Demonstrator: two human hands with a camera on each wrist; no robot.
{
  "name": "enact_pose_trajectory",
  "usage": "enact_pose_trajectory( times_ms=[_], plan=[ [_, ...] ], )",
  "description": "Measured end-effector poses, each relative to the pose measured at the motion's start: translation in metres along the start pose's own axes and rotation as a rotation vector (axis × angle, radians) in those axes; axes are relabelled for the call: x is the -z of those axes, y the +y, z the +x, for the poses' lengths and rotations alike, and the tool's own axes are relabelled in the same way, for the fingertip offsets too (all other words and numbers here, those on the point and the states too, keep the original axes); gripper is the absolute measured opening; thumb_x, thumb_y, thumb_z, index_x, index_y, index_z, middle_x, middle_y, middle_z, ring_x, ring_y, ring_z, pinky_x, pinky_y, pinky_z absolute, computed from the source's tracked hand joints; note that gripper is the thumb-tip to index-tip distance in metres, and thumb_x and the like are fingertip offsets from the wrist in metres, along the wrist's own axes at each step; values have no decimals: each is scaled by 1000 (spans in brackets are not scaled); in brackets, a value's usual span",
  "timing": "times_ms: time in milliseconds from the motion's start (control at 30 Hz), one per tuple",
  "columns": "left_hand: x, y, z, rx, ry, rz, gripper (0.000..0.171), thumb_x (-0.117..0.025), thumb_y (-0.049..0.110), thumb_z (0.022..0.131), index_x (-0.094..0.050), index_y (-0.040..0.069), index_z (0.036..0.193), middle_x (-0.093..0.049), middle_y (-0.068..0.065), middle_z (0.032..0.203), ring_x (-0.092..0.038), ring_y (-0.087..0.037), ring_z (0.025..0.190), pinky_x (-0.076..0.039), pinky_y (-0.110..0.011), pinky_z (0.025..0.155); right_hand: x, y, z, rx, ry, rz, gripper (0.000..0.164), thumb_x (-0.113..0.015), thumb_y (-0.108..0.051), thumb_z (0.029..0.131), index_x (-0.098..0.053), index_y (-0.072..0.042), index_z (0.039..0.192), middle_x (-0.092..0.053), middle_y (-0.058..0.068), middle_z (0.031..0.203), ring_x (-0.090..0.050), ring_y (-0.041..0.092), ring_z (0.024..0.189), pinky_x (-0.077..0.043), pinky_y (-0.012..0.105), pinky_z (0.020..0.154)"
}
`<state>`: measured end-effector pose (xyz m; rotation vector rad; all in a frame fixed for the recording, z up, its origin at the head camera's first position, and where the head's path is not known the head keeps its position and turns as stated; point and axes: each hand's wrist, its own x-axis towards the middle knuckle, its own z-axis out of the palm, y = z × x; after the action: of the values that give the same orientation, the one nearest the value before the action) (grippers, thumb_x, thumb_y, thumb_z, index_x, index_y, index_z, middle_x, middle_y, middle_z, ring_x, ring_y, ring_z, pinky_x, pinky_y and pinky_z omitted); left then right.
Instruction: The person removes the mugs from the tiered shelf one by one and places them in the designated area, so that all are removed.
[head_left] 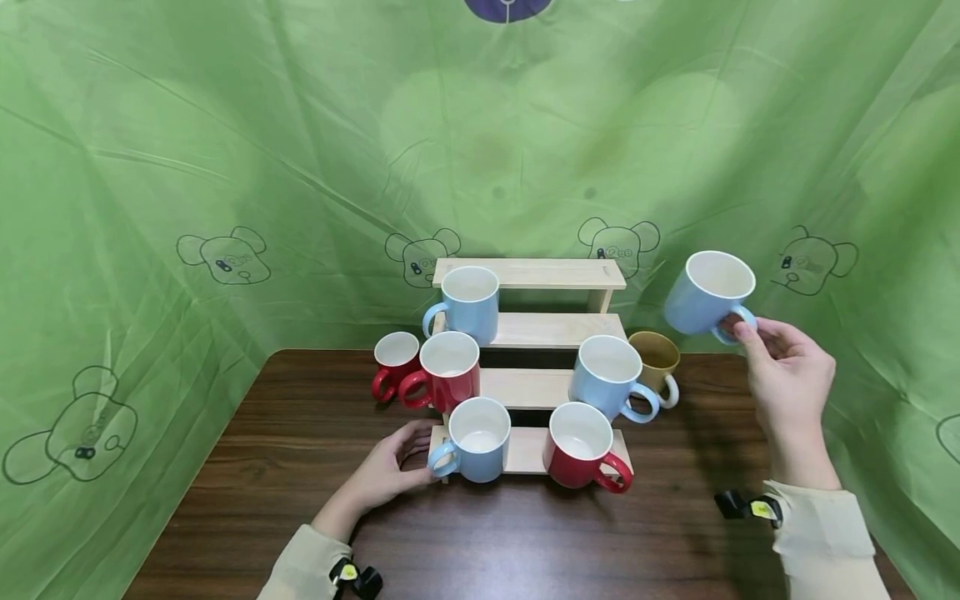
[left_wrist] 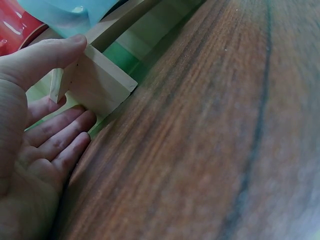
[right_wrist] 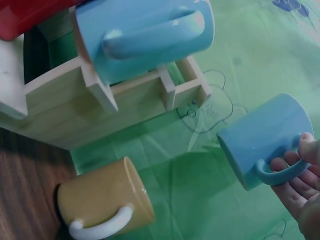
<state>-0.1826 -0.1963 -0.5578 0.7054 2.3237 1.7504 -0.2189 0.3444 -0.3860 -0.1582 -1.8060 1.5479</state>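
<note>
At the right my right hand [head_left: 791, 375] holds a light blue mug [head_left: 708, 292] up in the air by its handle, with thumb and fingers around it. The mug's white inside shows in the head view. My left hand [head_left: 390, 467] grips the left end of the lowest step of a stepped wooden rack [head_left: 532, 387]. In the left wrist view its thumb [left_wrist: 65, 47] lies at the board's edge, with fingers around the side. Right beside it on that step stands a light blue mug [head_left: 480, 442], handle to the left.
On the rack also stand a light blue mug [head_left: 471, 304], a red mug [head_left: 450, 371], another light blue mug [head_left: 606, 375] and a red mug [head_left: 577, 450]. A small red cup [head_left: 396, 358] and a mustard mug [head_left: 655, 354] flank it on the table [head_left: 525, 550]. Behind hangs green cloth [head_left: 315, 167].
</note>
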Motion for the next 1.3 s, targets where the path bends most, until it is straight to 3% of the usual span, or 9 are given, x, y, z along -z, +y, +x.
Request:
enact_pose_trajectory(
  times_ms=[133, 333, 667, 1000, 1300],
  plan=[
    [0, 0, 0, -6, -1, -6, 69, -88, 12, 92, -55, 10, 153, -67, -11, 144, -65, -34, 133, -53, -38, 115, 6, 9, -3, 1, 38, -25, 12, -84, -1, 95, -83, 2, 106, -78, -18, 82, -73, -4, 76, -55, 7, 72],
    [0, -1, 1, -16, 0, -10, 68, -88, 10, 92, -55, 10, 152, -68, -11, 144, -65, -32, 133, -53, -36, 115, 14, 22, -9, -48, 77, 22, 9, -84, 2, 93, -84, -3, 101, -78, -16, 80, -71, -4, 72, -53, 7, 65],
    [0, -1, 0, -24, 2, -11, 68, -87, 10, 92, -55, 10, 152, -68, -11, 143, -66, -30, 132, -53, -33, 114, 24, 47, -14, -108, 131, -81, 8, -85, -5, 95, -85, -13, 99, -75, -24, 78, -69, -9, 72, -50, 6, 64],
    [-1, -3, 0, -26, 2, -19, 68, -87, 10, 92, -55, 9, 152, -68, -11, 143, -65, -29, 133, -53, -33, 115, 32, 73, -16, -176, 204, 18, 13, -86, -3, 93, -85, -16, 93, -76, -19, 75, -71, -6, 71, -52, 5, 64],
    [0, -4, 1, -31, -1, -24, 68, -86, 6, 92, -55, 8, 152, -68, -12, 144, -65, -29, 134, -52, -33, 115, 38, 92, -16, -185, 218, -145, 11, -86, -9, 95, -85, -21, 97, -69, -29, 72, -63, -11, 67, -46, 5, 60]
  ],
)
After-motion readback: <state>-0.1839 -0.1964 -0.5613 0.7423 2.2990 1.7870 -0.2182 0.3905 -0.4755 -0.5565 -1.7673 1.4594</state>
